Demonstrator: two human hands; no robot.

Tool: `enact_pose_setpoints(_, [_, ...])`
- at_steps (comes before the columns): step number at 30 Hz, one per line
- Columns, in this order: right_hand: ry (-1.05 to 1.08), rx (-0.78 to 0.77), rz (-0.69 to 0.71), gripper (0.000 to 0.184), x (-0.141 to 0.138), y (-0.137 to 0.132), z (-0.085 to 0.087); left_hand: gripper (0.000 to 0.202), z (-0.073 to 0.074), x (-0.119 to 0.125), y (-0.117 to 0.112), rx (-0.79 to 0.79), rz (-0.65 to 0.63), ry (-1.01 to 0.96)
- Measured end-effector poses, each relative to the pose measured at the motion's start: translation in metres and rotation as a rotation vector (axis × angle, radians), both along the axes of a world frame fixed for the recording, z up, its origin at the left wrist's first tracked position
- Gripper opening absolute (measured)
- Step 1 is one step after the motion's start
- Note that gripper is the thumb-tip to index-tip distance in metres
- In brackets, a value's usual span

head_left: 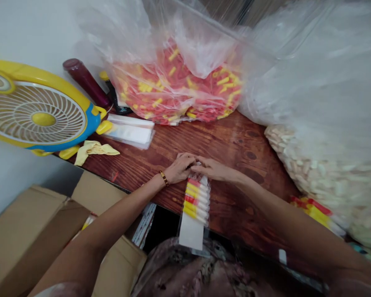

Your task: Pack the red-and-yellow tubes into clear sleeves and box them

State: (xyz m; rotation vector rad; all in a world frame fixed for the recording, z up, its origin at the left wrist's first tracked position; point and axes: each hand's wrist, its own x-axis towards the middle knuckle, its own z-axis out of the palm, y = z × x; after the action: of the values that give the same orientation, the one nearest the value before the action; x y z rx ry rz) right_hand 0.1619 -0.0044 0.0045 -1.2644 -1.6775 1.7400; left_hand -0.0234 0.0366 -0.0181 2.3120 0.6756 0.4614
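Both hands meet at the top end of a clear plastic packet [191,235], near the front edge of the wooden table. My left hand [179,168], with a beaded bracelet at its wrist, pinches that end with bent fingers. From the other side, my right hand [214,169] closes its fingers on the same end. Inside the packet, short sticks with red or yellow ends and white ends [196,201] lie in a stacked row over a white card. The packet's lower end hangs past the table edge towards my lap. My fingertips partly hide its top.
A large clear bag of red and yellow pieces [179,88] stands at the back, and a bag of whitish pieces [321,165] at right. Leftward are a yellow fan [43,119], a dark red bottle [86,82], flat packets [130,132], a yellow cloth [95,149] and a cardboard box [27,235].
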Motion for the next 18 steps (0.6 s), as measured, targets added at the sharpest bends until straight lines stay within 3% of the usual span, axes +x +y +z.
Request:
enact_pose_setpoints(3, [-0.021,0.007,0.002,0.048,-0.003,-0.003,0.005,0.013,-0.001,-0.001,-0.002,0.007,0.019,-0.021])
enact_pose_setpoints(6, [-0.026,0.019,0.010,0.038,0.009,0.006,0.009,0.012,0.002,-0.002,-0.005,-0.018,0.039,-0.056])
enact_pose_setpoints(8, [-0.090,0.076,-0.199,0.033,0.028,0.024,0.009,0.010,0.003,-0.002,-0.005,-0.041,0.069,-0.075])
enact_pose_setpoints(11, [-0.304,0.193,-0.765,0.033,0.069,0.062,0.009,0.006,0.007,0.001,-0.003,-0.101,0.138,-0.157])
enact_pose_setpoints(12, [-0.362,0.207,-0.853,0.034,0.082,0.075,0.010,0.007,0.008,0.004,-0.001,-0.108,0.160,-0.183])
enact_pose_setpoints(15, [-0.506,0.236,-0.900,0.033,0.113,0.103,0.011,0.010,0.014,0.018,0.010,-0.026,0.232,-0.180])
enact_pose_setpoints(18, [-0.695,0.320,-0.871,0.030,0.131,0.106,0.012,0.011,0.018,0.035,0.028,0.145,0.304,-0.087])
